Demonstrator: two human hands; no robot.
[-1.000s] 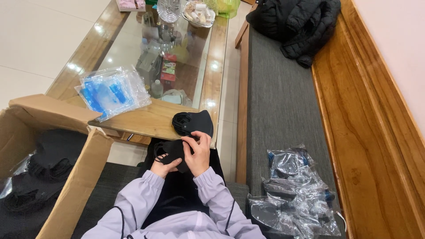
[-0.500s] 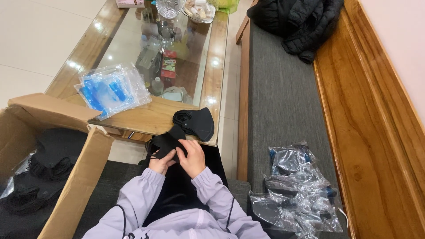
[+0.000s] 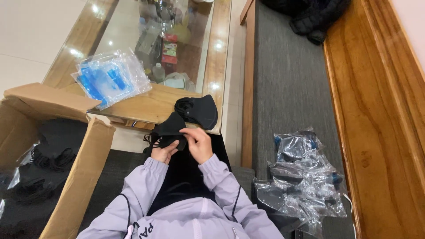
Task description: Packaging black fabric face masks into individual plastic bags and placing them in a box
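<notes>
Both of my hands hold one black fabric face mask (image 3: 169,129) just in front of my lap. My left hand (image 3: 164,153) grips it from underneath, near its ear loops. My right hand (image 3: 198,143) pinches its right edge with thumb and fingers. Just beyond, a small stack of black masks (image 3: 198,110) lies on the near wooden edge of the glass-topped table (image 3: 146,106). My lilac jacket sleeves fill the bottom of the view.
An open cardboard box (image 3: 79,163) at my left holds more black masks (image 3: 48,155). Blue-printed clear bags (image 3: 110,77) lie on the table. Filled clear plastic packets (image 3: 301,177) are piled on the grey bench cushion (image 3: 287,79) at my right; a dark jacket (image 3: 318,17) lies farther along.
My hands have lifted the mask slightly toward the table edge and turned it; the right hand has shifted to its right edge. The view has tilted closer.
</notes>
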